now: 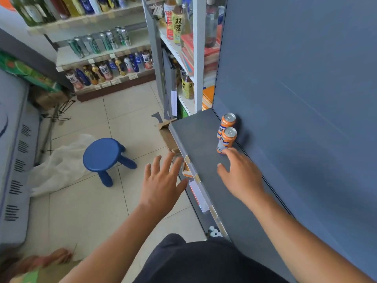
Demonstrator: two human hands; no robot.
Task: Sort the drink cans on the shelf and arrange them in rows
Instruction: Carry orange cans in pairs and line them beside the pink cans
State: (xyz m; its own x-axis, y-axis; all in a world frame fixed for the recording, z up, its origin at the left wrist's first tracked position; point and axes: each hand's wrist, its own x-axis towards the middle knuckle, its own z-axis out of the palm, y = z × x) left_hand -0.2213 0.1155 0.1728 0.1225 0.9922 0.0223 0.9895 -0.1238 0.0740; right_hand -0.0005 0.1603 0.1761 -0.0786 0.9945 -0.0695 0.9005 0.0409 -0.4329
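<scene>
The left hand [161, 180] is held spread and empty beside the shelf [195, 144] edge. The right hand [241, 176] is held open over the shelf, one fingertip touching the near can [228, 139] at its 11 o'clock. A second can [228, 120] is stood just behind that, at 12 o'clock.

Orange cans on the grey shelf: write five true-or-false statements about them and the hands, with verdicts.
1. Two orange cans stand upright on the grey shelf. True.
2. The cans stand at the shelf's front edge. False: they stand at the back, by the rear panel.
3. The right hand has its fingers at the base of the nearer can. True.
4. The left hand holds a can. False: it is open, fingers spread, holding nothing.
5. The stool on the floor is red. False: it is blue.
</scene>
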